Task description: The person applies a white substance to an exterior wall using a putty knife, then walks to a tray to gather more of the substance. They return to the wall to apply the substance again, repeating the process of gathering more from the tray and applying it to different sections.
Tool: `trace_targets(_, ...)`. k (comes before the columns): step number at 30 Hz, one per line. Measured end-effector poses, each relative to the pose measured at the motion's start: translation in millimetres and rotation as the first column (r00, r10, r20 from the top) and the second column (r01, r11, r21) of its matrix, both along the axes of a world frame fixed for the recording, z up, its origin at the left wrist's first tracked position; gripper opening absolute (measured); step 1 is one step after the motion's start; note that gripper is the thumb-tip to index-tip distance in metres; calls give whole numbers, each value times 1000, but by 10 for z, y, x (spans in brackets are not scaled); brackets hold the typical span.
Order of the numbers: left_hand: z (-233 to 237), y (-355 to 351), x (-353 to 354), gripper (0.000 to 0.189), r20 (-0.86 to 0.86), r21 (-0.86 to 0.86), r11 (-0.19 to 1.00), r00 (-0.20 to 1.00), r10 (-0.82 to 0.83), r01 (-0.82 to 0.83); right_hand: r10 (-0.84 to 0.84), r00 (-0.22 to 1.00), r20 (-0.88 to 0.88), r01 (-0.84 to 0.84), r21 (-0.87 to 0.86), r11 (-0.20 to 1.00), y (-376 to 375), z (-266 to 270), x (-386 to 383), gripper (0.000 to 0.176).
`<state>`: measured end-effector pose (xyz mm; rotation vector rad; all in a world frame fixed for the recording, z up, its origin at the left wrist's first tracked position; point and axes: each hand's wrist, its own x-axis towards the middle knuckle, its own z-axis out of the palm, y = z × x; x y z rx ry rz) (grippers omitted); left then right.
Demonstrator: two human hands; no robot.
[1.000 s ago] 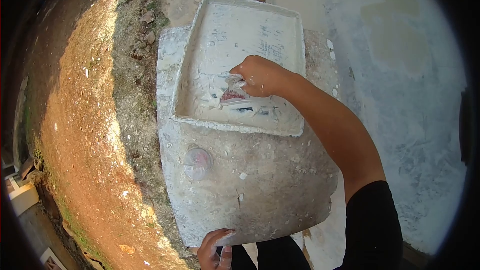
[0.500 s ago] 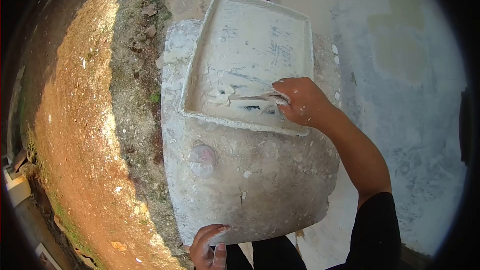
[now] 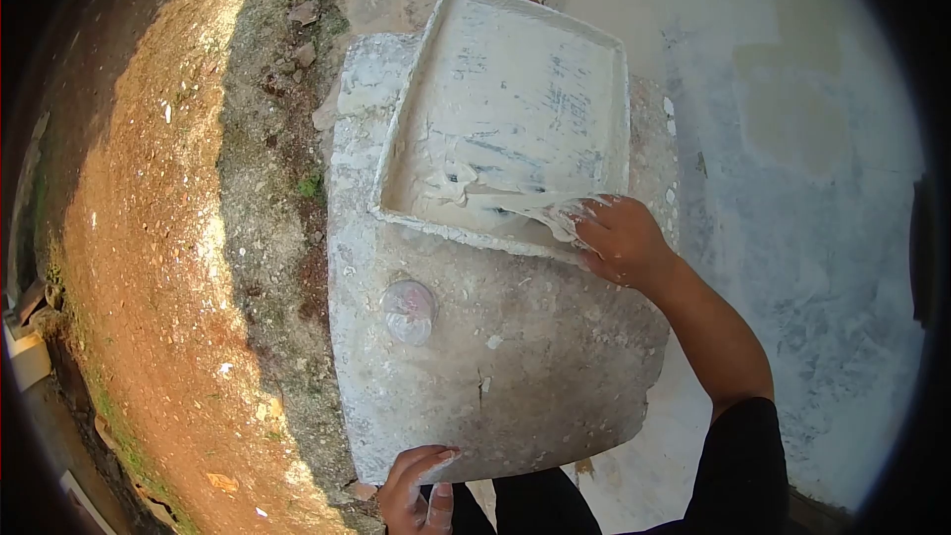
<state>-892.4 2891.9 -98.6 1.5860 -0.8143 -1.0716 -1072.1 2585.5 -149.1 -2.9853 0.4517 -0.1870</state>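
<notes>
A shallow rectangular tray (image 3: 627,129), its rim crusted white, holds a thin spread of wet pale putty (image 3: 495,89). At its near right corner, my right hand (image 3: 629,243) is closed around a putty-smeared scraper (image 3: 560,216). The scraper slants down into the tray, and putty hides much of its shape. A thicker ridge of putty (image 3: 461,183) lies to the left of the blade. Low in view, my left hand (image 3: 416,490) is beside the near edge of the board, fingers bent and apart with nothing visible in them. White putty marks its fingertips.
The tray rests on a stained board (image 3: 535,357), where a round clear lid-like piece (image 3: 408,312) also lies. Gravelly, sunlit orange soil (image 3: 168,287) stretches along the left. A pale, patchy smooth surface (image 3: 773,238) runs along the right.
My right hand has moved toward the tray's near right corner, and the scraper has turned, with putty stretched along it. My left hand is nearly unchanged.
</notes>
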Motion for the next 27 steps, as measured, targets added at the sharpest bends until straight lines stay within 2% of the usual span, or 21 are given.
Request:
trace_targets(1,-7,-2,-6,25,-2,1,1000,1000,0,0,-91,994,-54,96,104,990,-30,30,65,23)
trace_targets(2,-13,-4,-15,25,3,-3,1000,1000,-1,1,-92,994,-57,98,105,990,-63,52,132,23)
trace_targets(3,-18,-2,-22,25,8,-7,1000,1000,-4,4,-103,984,-147,128,179,976,-100,69,208,24)
trace_targets(4,-21,-1,-27,25,6,-6,1000,1000,-6,6,-105,966,-236,164,248,955,-138,66,274,26)
trace_targets(5,-26,-2,-31,25,5,-8,1000,1000,-9,9,-105,966,-237,165,246,955,-179,43,332,26)
trace_targets(7,-35,-6,-35,25,3,-12,1000,1000,-10,10,-18,930,-366,149,334,931,-256,-12,424,30)
trace_targets(11,-48,-4,-14,25,-10,-21,1000,1000,2,-2,-23,920,-392,171,348,922,-323,-55,506,29)
trace_targets(13,-87,21,-10,25,-15,-17,1000,1000,7,-7,-121,932,-340,244,347,905,-327,44,504,28)
trace_targets(14,-151,53,-26,26,-17,-12,1000,1000,14,-14,-117,932,-344,243,348,905,-337,100,509,28)
trace_targets(16,-187,65,-46,28,-25,-9,1000,999,25,-25,-250,897,-364,358,268,895,-372,200,509,30)
trace_targets(18,-180,54,-63,28,-74,14,997,994,80,-79,-247,890,-383,366,278,888,-462,183,497,31)
trace_targets(20,-176,34,-55,28,-61,2,998,996,62,-62,-246,885,-396,375,289,881,-486,198,504,32)
trace_targets(24,-93,-38,41,26,-20,-15,1000,1000,-15,15,-123,900,-417,278,335,900,-333,197,579,28)
trace_targets(27,-88,-65,53,26,-38,-15,1000,999,-5,4,-49,893,-448,221,341,914,-280,85,621,22)
